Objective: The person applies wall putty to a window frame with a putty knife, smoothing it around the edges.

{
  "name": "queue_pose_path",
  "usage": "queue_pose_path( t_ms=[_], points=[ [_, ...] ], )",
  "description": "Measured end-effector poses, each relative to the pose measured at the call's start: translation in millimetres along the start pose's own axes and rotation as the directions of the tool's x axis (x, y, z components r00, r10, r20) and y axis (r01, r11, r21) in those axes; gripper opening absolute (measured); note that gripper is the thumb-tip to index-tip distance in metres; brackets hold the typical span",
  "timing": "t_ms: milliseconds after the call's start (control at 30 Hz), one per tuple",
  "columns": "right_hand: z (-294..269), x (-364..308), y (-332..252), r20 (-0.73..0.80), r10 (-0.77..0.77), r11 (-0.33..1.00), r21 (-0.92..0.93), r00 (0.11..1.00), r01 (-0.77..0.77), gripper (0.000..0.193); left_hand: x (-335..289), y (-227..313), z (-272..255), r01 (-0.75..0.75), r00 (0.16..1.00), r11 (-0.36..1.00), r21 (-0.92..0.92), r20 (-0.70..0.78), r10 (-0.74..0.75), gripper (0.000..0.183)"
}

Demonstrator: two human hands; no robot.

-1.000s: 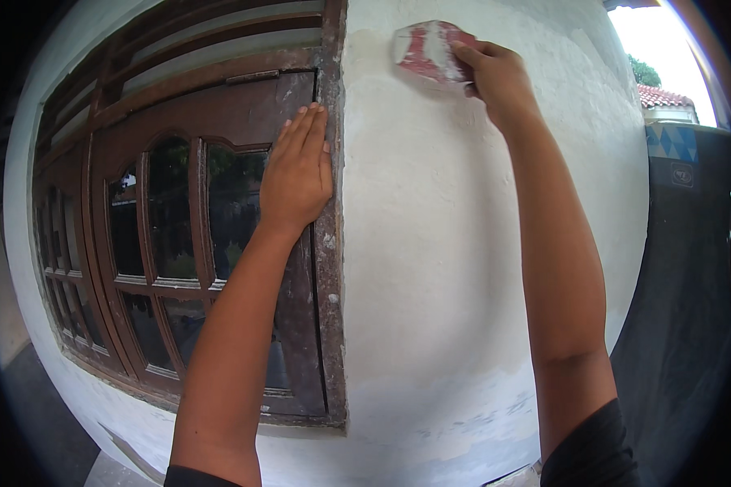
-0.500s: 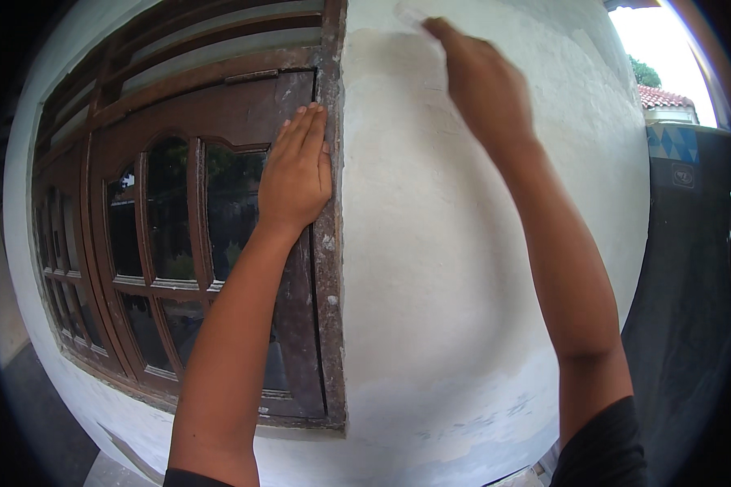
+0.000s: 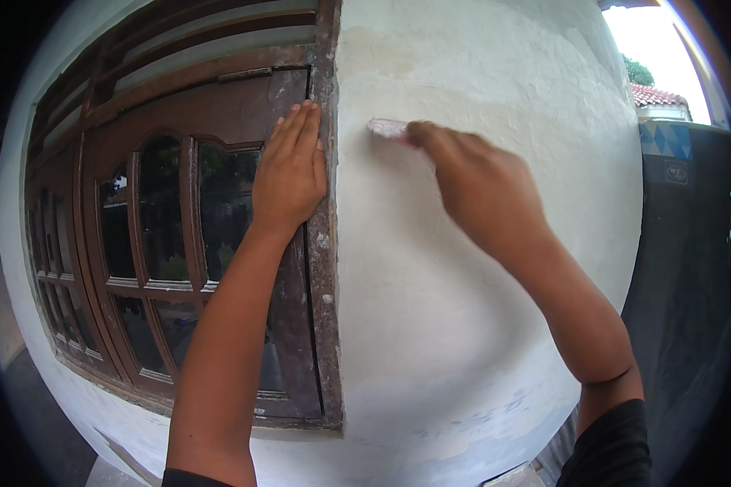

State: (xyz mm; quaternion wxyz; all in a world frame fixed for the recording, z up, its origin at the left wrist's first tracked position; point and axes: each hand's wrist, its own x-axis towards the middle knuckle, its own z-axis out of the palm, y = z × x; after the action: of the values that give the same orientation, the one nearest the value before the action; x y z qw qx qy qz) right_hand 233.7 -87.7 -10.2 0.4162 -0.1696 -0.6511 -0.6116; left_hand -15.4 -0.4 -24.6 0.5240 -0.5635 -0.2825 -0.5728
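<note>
- The left arm rises from the lower edge, nearly straight and leaning toward the right; its dark sleeve point(image 3: 193, 479) just shows at the bottom.
- The left hand point(image 3: 291, 174) lies flat with its back to the camera, against the right side of the brown wooden window point(image 3: 288, 357), next to the paint-flecked frame post point(image 3: 323, 276); its fingers are stretched out and close together, pointing up, grasping nothing; the thumb lies along the right side of the hand.
- The right arm comes up from the lower right, bent at the elbow, the forearm slanting up and leftward across the pale wall point(image 3: 430, 292); a black sleeve point(image 3: 613, 446) covers the upper arm.
- The right hand point(image 3: 483, 183) is a little blurred, its back turned to the camera; the fingers are curled around a flat pink-and-white tool point(image 3: 388, 128), though how each one grips cannot be told.
- That tool is at the upper part of the wall, right of the frame post and apart from it; it appears nearly edge-on, jutting left beyond the fingers.
</note>
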Motion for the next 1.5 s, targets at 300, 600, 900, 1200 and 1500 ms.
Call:
queue_pose_path(
  t_ms=[300, 600, 900, 1200, 1500],
  points=[
    [26.8, 89.4, 91.4, 0.244, 0.609, 0.328, 0.789, 0.755, -0.52, 0.042, 7.3, 8.4, -0.1, 0.006, 1.0, 0.999, -0.038, 0.013, -0.006, 0.043],
    [29.9, 58.0, 112.0, 0.348, 0.764, 0.052, 0.806, 0.543, -0.59, 0.034, 5.4, 7.7, 2.2, 0.016, 1.0, 0.999, -0.033, 0.008, -0.016, 0.043],
    [39.9, 74.8, 101.1, 0.394, 0.758, 0.101, 0.716, 0.519, -0.691, 0.032, 4.7, 5.3, -1.6, 0.018, 1.0, 0.999, -0.04, 0.011, -0.018, 0.043],
    [46.7, 76.2, 97.0, 0.364, 0.694, 0.198, 0.734, 0.622, -0.65, 0.035, 3.8, 3.5, -0.3, 0.01, 1.0, 0.999, -0.045, 0.016, -0.009, 0.043],
    [38.7, 76.3, 89.1, 0.288, 0.735, 0.159, 0.807, 0.614, -0.569, 0.038, 3.7, 4.2, -0.5, 0.007, 1.0, 1.0, -0.028, 0.007, -0.006, 0.045]
  ],
)
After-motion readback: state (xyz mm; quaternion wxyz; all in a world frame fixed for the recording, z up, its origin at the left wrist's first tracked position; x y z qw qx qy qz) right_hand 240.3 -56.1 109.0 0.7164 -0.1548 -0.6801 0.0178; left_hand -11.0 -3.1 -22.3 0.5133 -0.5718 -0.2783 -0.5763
